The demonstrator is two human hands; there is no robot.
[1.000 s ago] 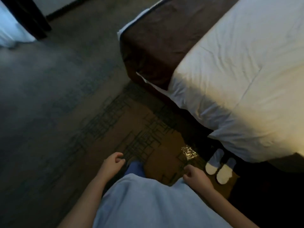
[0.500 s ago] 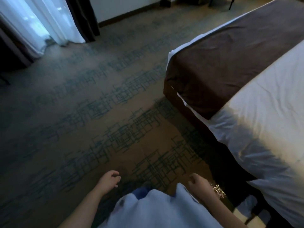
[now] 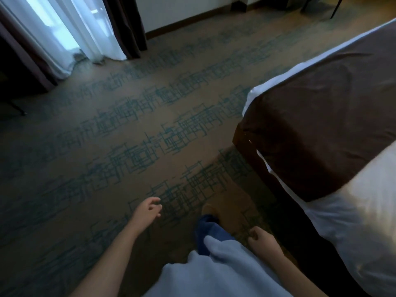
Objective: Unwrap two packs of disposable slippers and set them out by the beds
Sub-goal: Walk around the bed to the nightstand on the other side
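The disposable slippers and their wrappers do not appear in this view. The nearest task item is the bed [image 3: 347,211], made up with white linen and a dark brown fabric runner [image 3: 317,129] laid across its foot end. All positions below are given relative to this bed.

The right hand [image 3: 262,237] hangs just beside the bed's near long side, above the carpet. Its fingers are curled into a loose fist; motion blur makes it hard to tell whether anything small is enclosed. The left hand [image 3: 147,211] hangs well apart from the bed, further out over the floor. Its fingers are slightly spread and relaxed, holding nothing.

Between the two hands are the person's pale blue garment [image 3: 216,273], a dark blue trouser leg [image 3: 209,230] and a tan shoe tip [image 3: 209,209].

The brown carpet with a teal line pattern [image 3: 132,133] runs out from the bed's foot. Beyond it hang a white sheer curtain [image 3: 70,31] and a dark drape [image 3: 124,24].
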